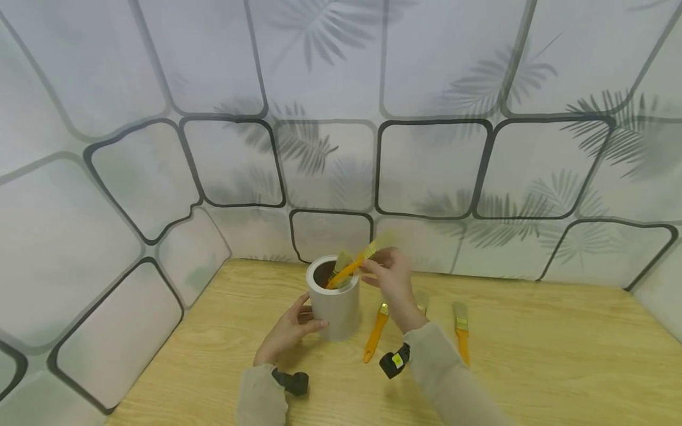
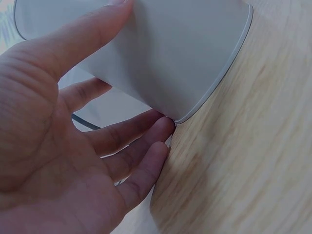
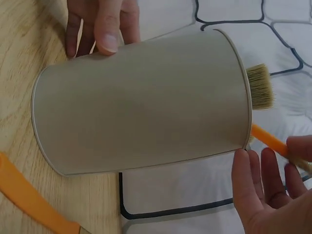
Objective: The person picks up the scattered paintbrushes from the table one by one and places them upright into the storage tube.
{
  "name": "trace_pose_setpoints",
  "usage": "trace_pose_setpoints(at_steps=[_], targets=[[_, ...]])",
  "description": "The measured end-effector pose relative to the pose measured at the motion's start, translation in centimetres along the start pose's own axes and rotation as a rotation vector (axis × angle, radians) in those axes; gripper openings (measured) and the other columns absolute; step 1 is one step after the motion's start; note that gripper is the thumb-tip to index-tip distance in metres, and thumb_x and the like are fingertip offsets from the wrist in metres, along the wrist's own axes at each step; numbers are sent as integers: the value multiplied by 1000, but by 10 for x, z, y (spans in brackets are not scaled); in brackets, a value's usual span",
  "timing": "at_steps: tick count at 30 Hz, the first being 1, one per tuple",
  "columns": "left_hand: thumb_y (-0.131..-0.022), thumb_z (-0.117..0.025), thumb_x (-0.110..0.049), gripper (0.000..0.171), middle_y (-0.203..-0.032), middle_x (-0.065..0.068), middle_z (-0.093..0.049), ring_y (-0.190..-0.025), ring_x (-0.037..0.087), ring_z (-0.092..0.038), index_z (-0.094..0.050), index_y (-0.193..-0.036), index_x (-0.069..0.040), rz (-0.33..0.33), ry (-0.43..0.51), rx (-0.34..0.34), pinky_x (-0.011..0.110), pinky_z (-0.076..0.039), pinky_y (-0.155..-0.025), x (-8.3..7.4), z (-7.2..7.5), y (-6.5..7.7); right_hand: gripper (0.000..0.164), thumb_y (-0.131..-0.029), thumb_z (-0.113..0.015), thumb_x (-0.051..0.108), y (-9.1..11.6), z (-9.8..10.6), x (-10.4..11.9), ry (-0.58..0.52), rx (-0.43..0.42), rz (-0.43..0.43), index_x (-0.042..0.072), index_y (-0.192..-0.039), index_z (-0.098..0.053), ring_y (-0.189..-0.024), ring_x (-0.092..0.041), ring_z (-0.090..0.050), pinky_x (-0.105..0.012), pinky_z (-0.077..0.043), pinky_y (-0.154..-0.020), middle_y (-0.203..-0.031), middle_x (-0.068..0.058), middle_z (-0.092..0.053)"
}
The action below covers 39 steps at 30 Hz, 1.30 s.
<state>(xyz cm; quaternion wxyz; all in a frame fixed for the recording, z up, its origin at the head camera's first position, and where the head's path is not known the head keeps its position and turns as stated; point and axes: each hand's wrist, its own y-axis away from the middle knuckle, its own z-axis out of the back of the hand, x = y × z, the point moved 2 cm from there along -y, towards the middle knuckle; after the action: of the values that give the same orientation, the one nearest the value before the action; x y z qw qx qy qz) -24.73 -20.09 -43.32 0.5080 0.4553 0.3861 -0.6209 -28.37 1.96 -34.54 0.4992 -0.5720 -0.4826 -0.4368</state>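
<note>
A tall white round container (image 1: 338, 316) stands upright on the wooden table. At its left side my left hand (image 1: 288, 328) holds it low down, the thumb in front and the fingers toward the back. Above the container's right rim my right hand (image 1: 393, 277) pinches a paintbrush (image 1: 350, 271) near its metal band. The orange handle of that brush slants down into the opening, bristles pointing up and right. Another brush is inside, its tan bristles (image 3: 261, 87) sticking out past the rim; most of it is hidden.
On the table (image 1: 533, 349), an orange-handled brush (image 1: 376, 333) lies just right of the container. A second brush (image 1: 461, 331) lies further right. Bristles of another (image 1: 422, 300) show behind my right wrist. A patterned wall covering (image 1: 330, 168) rises behind the table.
</note>
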Motion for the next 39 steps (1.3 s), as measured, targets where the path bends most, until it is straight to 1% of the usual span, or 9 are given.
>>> trace_pose_setpoints(at_steps=[4, 8, 11, 16, 21, 24, 27, 33, 39], targets=[[-93, -76, -15, 82, -140, 31, -51, -127, 48, -52, -28, -157, 1, 3, 3, -4, 63, -43, -102, 0, 1, 0, 17, -98, -63, 0, 2, 0, -2, 48, 37, -4, -10, -112, -61, -93, -29, -69, -42, -60, -83, -109, -22, -65], [-92, -76, -14, 81, -140, 31, -52, -127, 47, -52, -29, -157, 2, 3, 3, -11, 61, -44, -102, 0, 1, 0, 24, -100, -61, 1, 1, 10, -5, 39, 36, -41, -10, -121, -60, -91, -23, -67, -41, -59, -84, -114, -22, -63], [-92, -76, -13, 81, -139, 31, -52, -126, 47, -53, -29, -157, 2, 0, 3, -10, 60, -45, -102, 0, 0, -1, 28, -101, -59, 3, 0, 23, -5, 48, 27, -70, -9, -126, -58, -89, -17, -65, -36, -59, -84, -118, -22, -62], [-92, -76, -12, 81, -139, 31, -52, -126, 47, -53, -29, -157, 2, 3, 4, -12, 61, -45, -101, 0, -1, -1, 29, -103, -57, 4, 0, 49, -5, 70, 17, -118, -8, -129, -55, -86, -14, -66, -31, -60, -78, -121, -22, -60], [-92, -76, -13, 82, -139, 30, -52, -125, 46, -53, -28, -157, 2, 8, 3, -13, 61, -45, -101, -1, 0, 0, 33, -102, -60, 7, 2, 74, -3, 107, 38, -162, -8, -130, -53, -84, -15, -67, -32, -61, -75, -118, -19, -61], [-92, -76, -13, 82, -139, 30, -52, -126, 46, -53, -28, -157, 2, 7, -3, -13, 61, -44, -101, -2, 0, 1, 37, -102, -60, 11, 5, 86, -1, 152, 63, -176, -7, -133, -52, -87, -18, -67, -34, -61, -76, -124, -22, -59], [-92, -76, -13, 83, -140, 30, -52, -126, 46, -53, -27, -157, 2, 9, -3, -15, 62, -44, -101, -2, 0, 1, 40, -102, -61, 12, 8, 96, 1, 171, 79, -186, -7, -134, -50, -89, -19, -68, -35, -61, -77, -126, -21, -58], [-93, -76, -12, 81, -139, 29, -52, -125, 45, -53, -28, -157, 1, 11, 2, -20, 61, -44, -101, -2, -1, 1, 44, -102, -61, 15, 9, 117, -2, 200, 89, -207, -8, -137, -47, -91, -20, -68, -37, -61, -78, -124, -16, -59], [-92, -76, -11, 81, -138, 28, -53, -125, 45, -54, -29, -157, 0, 12, -2, -35, 61, -45, -101, -1, -2, 0, 46, -102, -62, 16, 12, 139, -6, 211, 86, -240, -9, -138, -46, -87, -19, -70, -37, -61, -75, -113, -10, -64]])
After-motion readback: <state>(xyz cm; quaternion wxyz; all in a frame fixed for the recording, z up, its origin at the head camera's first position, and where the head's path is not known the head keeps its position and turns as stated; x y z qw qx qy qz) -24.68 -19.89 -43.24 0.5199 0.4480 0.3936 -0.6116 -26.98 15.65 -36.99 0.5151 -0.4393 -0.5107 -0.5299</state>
